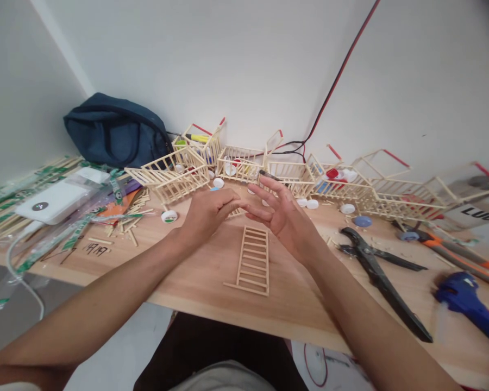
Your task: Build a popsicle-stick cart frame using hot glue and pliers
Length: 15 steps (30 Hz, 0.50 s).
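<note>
Over the middle of the table, my left hand [214, 210] has its fingers closed together, and whatever they may hold is hidden. My right hand [285, 217] is beside it with fingers spread, its fingertips at or very near the left fingers; I cannot tell if they touch. Just below both hands, a small ladder-like frame of wooden sticks [268, 271] lies flat on the table, one stick at its near end jutting out to the left. Behind the hands stands a row of small stick-built baskets [240, 163], several with red-tipped handles. Part of another light wooden piece shows under the left fingers.
Black cutters [375, 271], a blue glue gun [466, 298] and orange-handled pliers [456, 252] lie at right. Bagged sticks [8, 217], a white device [61, 195] and loose stick pieces [132, 236] are at left. A blue bag [120, 130] stands behind; round white caps [169, 216] are scattered about.
</note>
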Tool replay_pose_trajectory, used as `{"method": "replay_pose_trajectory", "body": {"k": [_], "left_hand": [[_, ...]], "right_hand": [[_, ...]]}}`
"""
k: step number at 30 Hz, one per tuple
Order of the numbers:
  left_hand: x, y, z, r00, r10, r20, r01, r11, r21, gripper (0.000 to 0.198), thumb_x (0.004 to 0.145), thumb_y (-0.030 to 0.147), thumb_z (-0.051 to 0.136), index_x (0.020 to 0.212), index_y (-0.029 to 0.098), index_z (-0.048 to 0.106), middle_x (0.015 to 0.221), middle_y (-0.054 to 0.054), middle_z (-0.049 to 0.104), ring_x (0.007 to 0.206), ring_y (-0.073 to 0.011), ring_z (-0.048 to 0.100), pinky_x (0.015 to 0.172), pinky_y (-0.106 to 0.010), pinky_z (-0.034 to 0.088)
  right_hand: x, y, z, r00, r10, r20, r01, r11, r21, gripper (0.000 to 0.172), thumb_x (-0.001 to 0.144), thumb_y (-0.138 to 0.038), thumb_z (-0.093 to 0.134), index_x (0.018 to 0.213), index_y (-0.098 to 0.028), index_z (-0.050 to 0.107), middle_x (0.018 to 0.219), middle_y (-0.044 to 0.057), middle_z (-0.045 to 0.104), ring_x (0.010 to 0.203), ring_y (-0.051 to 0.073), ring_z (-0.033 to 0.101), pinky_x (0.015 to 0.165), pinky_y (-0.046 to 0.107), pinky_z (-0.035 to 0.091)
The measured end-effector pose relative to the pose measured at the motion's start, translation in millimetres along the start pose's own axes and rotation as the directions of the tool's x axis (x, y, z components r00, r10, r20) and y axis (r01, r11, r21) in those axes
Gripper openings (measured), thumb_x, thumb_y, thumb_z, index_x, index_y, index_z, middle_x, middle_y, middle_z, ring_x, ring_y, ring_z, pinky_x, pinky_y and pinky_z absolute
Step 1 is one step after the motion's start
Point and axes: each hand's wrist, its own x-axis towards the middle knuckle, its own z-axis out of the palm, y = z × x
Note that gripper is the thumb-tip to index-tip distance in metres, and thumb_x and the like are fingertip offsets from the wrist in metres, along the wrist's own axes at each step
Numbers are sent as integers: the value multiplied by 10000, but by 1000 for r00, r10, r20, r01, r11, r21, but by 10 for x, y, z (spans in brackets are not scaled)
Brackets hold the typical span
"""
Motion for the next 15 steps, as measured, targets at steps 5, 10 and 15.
{"method": "replay_pose_trajectory", "body": {"k": [5, 10, 15], "left_hand": [[19, -31, 46, 981, 192, -31, -190, 980, 56, 179, 925, 262, 526, 858, 171, 665, 800, -37, 628, 751, -125, 567, 649, -233, 415], [-2, -60, 79, 959, 259, 112, -279, 930, 240, 176, 926, 182, 494, 818, 161, 631, 773, -28, 624, 732, -141, 545, 658, -272, 383], [-25, -44, 74, 925, 299, 234, -373, 832, 412, 211, 926, 144, 457, 770, 161, 597, 758, -22, 622, 684, -144, 534, 664, -308, 364]], "right_hand": [[9, 27, -22, 1000, -4, 5, 4, 1000, -29, 454, 896, -588, 449, 1288, -360, 436, 1478, 40, 412, 1108, 204, 621, 1059, 476, 397], [0, 47, -6, 999, -36, 4, 36, 992, -120, 464, 897, -609, 431, 1280, -348, 442, 1462, 47, 427, 1291, 223, 478, 1054, 466, 412], [-32, 60, 59, 994, -112, 13, 112, 957, -267, 445, 921, -546, 449, 1307, -325, 446, 1472, 57, 402, 1414, 219, 287, 1060, 449, 417]]}}
